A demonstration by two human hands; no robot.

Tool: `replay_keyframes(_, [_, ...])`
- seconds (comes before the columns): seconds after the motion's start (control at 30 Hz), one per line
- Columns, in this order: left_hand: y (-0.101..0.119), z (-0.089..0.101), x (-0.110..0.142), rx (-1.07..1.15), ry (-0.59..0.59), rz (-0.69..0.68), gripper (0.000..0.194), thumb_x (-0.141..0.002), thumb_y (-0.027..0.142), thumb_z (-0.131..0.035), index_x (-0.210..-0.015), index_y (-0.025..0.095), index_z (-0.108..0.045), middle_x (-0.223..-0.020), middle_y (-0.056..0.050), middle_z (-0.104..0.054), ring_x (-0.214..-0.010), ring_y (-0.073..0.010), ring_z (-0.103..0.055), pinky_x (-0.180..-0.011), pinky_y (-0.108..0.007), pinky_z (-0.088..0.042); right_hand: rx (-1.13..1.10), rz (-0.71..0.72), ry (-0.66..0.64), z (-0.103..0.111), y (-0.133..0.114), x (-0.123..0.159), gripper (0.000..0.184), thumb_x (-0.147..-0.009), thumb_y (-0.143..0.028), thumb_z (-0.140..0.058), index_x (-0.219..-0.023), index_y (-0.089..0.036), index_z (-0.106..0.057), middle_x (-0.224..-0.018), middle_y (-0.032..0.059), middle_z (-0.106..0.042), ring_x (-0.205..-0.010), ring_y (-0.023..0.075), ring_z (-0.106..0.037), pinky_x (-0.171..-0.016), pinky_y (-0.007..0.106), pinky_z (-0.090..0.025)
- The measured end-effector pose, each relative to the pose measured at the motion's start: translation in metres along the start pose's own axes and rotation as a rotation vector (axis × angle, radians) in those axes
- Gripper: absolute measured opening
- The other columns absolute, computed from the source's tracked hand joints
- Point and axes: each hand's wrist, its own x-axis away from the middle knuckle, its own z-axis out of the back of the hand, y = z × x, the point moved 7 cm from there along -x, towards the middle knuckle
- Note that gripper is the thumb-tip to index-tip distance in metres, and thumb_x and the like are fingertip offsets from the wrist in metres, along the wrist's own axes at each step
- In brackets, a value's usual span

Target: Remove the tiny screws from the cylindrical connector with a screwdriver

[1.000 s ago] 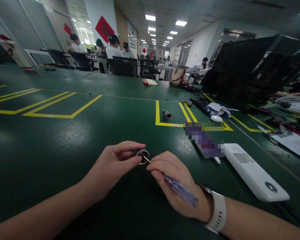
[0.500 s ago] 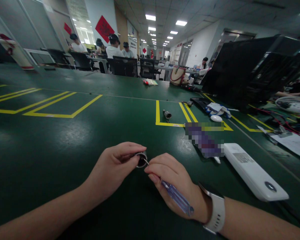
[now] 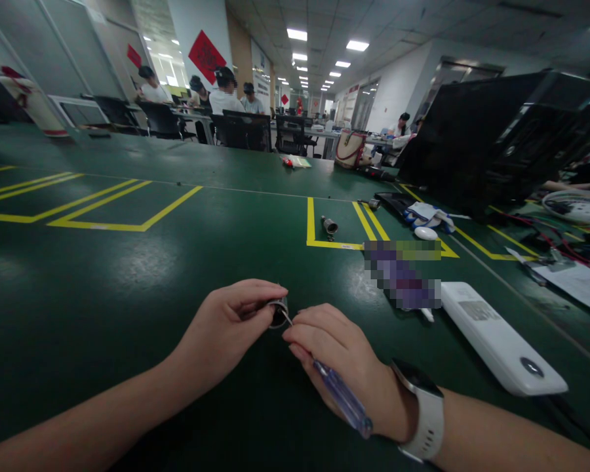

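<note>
Between thumb and fingers, my left hand grips a small hollow metal cylinder, its round opening turned toward me. My right hand is closed around a screwdriver with a clear bluish-purple handle. The thin shaft of the screwdriver points into the cylinder's opening; its tip is hidden inside. Both hands are held close together above the green table. Farther off, a similar metal fitting lies inside a yellow tape outline, with tiny dark parts beside it.
A long white device and a pixelated purple item lie to the right. Beyond them are a white oval object, a blue-and-white cloth and a large black monitor. People sit at desks in the background.
The screwdriver's handle end has swung slightly left and down, and my right hand has shifted a little with it. My left hand keeps the cylinder in nearly the same place.
</note>
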Motion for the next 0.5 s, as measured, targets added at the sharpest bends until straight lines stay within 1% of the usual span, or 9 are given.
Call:
replay_keyframes(0.23, [-0.0048, -0.0012, -0.0006, 0.003, 0.001, 0.012, 0.022, -0.064, 0.02, -0.06, -0.082, 0.019, -0.072, -0.094, -0.004, -0.071, -0.088, -0.0197, -0.065, -0.083, -0.032, -0.053, 0.059, 0.018, -0.035, -0.0018, -0.0025, -0.0036, 0.017, -0.088, -0.01, -0.043, -0.098, -0.011, -0.056, -0.094, 0.0109, -0.063, -0.087, 0.0181, -0.056, -0.077, 0.032, -0.049])
replay_keyframes(0.4, [-0.0053, -0.0011, -0.0023, -0.002, 0.008, -0.002, 0.022, -0.064, 0.02, -0.06, -0.082, 0.019, -0.072, -0.093, -0.004, -0.071, -0.087, -0.0196, -0.065, -0.083, -0.032, -0.053, 0.13, 0.048, -0.028, -0.0014, -0.0051, -0.0036, 0.018, -0.091, -0.012, -0.04, -0.096, -0.011, -0.057, -0.091, 0.0112, -0.064, -0.085, 0.0193, -0.058, -0.079, 0.035, -0.049])
replay_keyframes(0.5, [-0.0044, -0.0013, -0.0023, -0.002, 0.008, -0.002, 0.021, -0.064, 0.02, -0.06, -0.082, 0.02, -0.072, -0.092, -0.004, -0.071, -0.087, -0.0199, -0.066, -0.083, -0.033, -0.053, 0.13, 0.053, -0.029, -0.002, -0.0053, -0.0027, 0.017, -0.091, -0.012, -0.041, -0.097, -0.011, -0.057, -0.092, 0.0116, -0.064, -0.087, 0.0196, -0.059, -0.079, 0.035, -0.049])
